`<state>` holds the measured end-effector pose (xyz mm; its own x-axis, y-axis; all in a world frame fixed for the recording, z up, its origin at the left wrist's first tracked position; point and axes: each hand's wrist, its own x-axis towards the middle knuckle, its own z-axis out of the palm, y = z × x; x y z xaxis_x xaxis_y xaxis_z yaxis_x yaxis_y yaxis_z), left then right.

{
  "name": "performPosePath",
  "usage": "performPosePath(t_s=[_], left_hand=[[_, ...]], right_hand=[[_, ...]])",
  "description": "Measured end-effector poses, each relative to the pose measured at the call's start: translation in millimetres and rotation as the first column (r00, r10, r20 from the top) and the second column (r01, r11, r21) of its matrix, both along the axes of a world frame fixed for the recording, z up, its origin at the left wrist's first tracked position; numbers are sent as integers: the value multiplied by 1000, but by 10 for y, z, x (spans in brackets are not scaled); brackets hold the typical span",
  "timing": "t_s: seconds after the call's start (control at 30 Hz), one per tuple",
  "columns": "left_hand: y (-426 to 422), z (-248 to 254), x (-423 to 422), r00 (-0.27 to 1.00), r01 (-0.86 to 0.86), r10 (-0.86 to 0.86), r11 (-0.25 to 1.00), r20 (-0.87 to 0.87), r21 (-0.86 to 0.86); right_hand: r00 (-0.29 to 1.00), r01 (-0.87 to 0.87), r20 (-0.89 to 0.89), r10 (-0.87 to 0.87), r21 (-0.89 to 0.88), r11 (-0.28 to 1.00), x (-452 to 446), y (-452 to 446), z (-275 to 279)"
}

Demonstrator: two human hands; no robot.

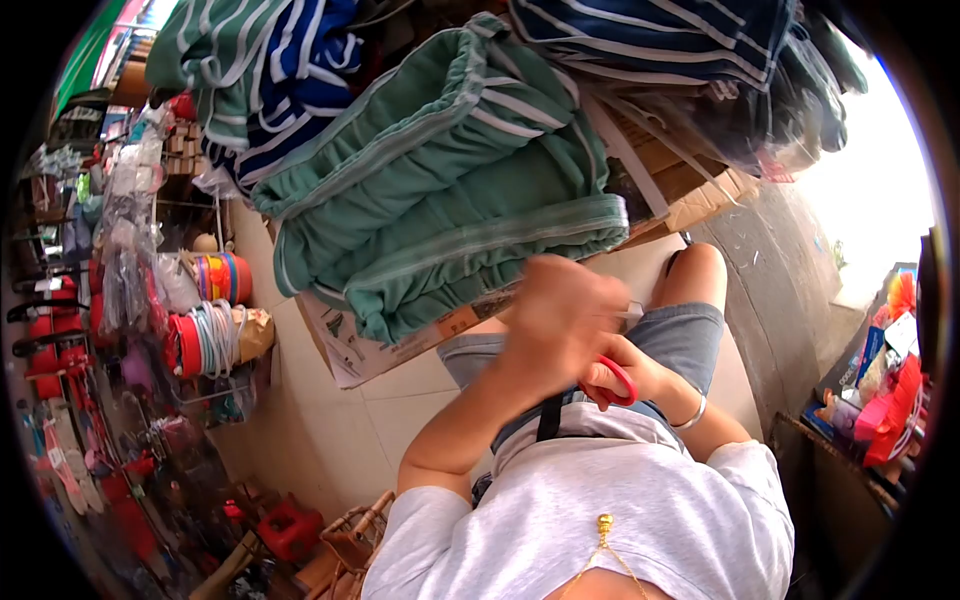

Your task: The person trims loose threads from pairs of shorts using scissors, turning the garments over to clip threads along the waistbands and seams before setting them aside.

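Observation:
My left hand (570, 310) is blurred, its fingers curled in over my lap beside the green garment; what they hold is too smeared to make out. Below and to the right of it, almost touching, my right hand (630, 370) is closed on red-handled scissors (620, 382), whose blades are mostly hidden. The green garment (430, 190) with white stripes and a gathered, elastic-looking edge lies bunched on a cardboard surface (370, 365) in front of me.
Blue striped cloth (310, 80) lies at the back left, navy striped cloth (660, 35) at the back right by clear plastic. Packed goods (125, 240) hang along the left, near a red roll with pale cord (205, 335). A box of colourful packets (880, 390) stands at right.

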<state>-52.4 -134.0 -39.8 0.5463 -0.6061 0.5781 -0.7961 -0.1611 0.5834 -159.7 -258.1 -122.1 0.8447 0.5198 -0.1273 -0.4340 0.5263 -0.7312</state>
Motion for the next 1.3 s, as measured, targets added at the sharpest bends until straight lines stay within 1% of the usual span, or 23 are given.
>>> performPosePath(t_s=[0.03, 0.07, 0.17, 0.23, 0.27, 0.3, 0.37, 0.4, 0.47, 0.5, 0.53, 0.57, 0.6, 0.63, 0.67, 0.73, 0.83, 0.9, 1.0, 1.1, 1.17, 1.27, 1.3], left_hand=[[-128, 79, -114, 990, 127, -128, 992, -53, -12], [-211, -66, -244, 959, 264, -261, 965, -109, 9], [-488, -135, -461, 963, 270, -268, 960, -43, 69], [-499, -149, -503, 953, 224, -250, 962, 169, 158], [-484, -198, -520, 964, 233, -251, 956, 91, 176], [-425, -184, -490, 966, 224, -243, 957, 92, 185], [-228, -129, -370, 980, 194, -198, 973, 19, 128], [-105, -110, -269, 989, 148, -148, 988, 4, 31], [275, 21, -101, 999, -45, 44, 997, 29, 59], [467, 11, -18, 983, -170, 170, 985, 70, -4], [668, 6, 41, 933, -320, 329, 944, 144, -84], [922, -12, 89, 865, -448, 464, 886, 190, -120], [1082, 32, 118, 735, -621, 626, 776, 259, -114], [1203, 60, 133, 569, -766, 756, 630, 324, -124], [1307, 46, 134, 559, -773, 764, 621, 322, -133], [1481, -63, 110, 624, -775, 756, 631, 196, 33], [1460, -220, -39, 729, -659, 576, 736, 370, 154], [1405, -277, -83, 721, -665, 586, 735, 371, 131], [1402, -296, -106, 726, -656, 586, 747, 360, 108], [1417, -312, -136, 735, -647, 594, 758, 328, 79], [1440, -349, -174, 780, -592, 550, 804, 299, 66], [1490, -423, -273, 799, -557, 532, 831, 281, 9], [1513, -424, -303, 809, -535, 515, 845, 284, -6]], right_hand=[[1000, 13, 9, -13, -6, 1000, -39, 27, -37], [1000, 24, 12, -24, -29, 999, -71, 45, -100], [999, 23, 27, -20, -106, 994, -203, 97, -303], [1000, 11, 27, -7, -141, 990, -223, 104, -381], [1000, 4, 24, -1, -151, 988, -233, 99, -406], [1000, 0, 18, 3, -158, 988, -237, 100, -419], [1000, -14, 5, 15, -168, 986, -237, 97, -416], [1000, -25, -4, 24, -171, 985, -225, 77, -399], [998, -50, -45, 44, -158, 986, -130, 63, -207], [996, -62, -72, 52, -143, 988, -70, 56, -139], [996, -69, -66, 60, -143, 987, -62, 56, -143], [997, -55, -60, 46, -149, 987, -70, 55, -153], [998, -41, -54, 33, -157, 987, -74, 63, -158], [998, -50, -48, 43, -160, 986, -70, 77, -155], [998, -50, -43, 44, -161, 986, -67, 87, -148], [998, -63, -40, 57, -165, 984, -61, 106, -131], [997, -73, -27, 69, -201, 977, -54, 161, -92], [998, -63, -22, 60, -189, 980, -60, 198, -84], [998, -58, -14, 57, -243, 968, -60, 258, -32], [995, -92, 3, 97, -283, 955, -65, 314, -6], [994, -105, -1, 110, -309, 945, -63, 373, 46], [994, -112, -42, 103, -353, 929, -84, 496, 125], [995, -102, -26, 99, -393, 914, -94, 550, 156]])
